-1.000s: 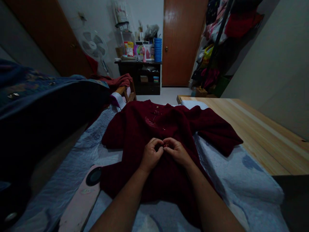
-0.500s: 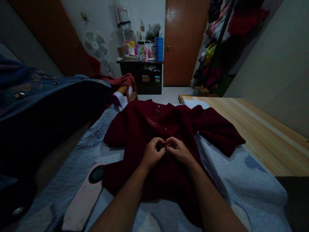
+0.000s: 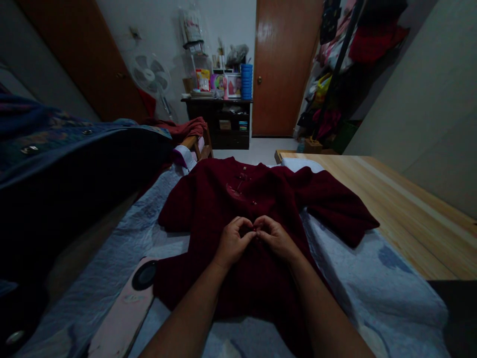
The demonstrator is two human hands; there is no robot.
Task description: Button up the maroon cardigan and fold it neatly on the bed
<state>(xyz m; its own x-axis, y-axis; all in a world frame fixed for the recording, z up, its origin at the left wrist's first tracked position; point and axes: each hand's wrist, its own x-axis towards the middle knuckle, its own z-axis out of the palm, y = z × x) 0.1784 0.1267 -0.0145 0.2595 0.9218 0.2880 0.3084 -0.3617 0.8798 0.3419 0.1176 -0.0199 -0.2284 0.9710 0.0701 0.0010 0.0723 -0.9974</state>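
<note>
A dark red garment [image 3: 261, 199] lies spread front-up on a pale blue quilted cover [image 3: 372, 278], sleeves out to both sides. Small buttons run down its middle. My left hand [image 3: 233, 241] and my right hand [image 3: 274, 237] meet at the garment's front opening, fingertips pinched together on the fabric around a small button that I can barely make out. Both hands are closed in a pinch, knuckles up, forearms coming in from the bottom edge.
A pink flat object with a black round part [image 3: 128, 303] lies at the lower left. A dark blue denim garment [image 3: 67, 169] fills the left side. A bare wooden surface [image 3: 402, 209] stretches right. Behind stand a fan [image 3: 151, 79], a dark shelf unit [image 3: 219, 117], a door [image 3: 285, 64].
My hands have stayed pinched at the same spot on the garment's front, fingers shifting only slightly. The view has drifted a little.
</note>
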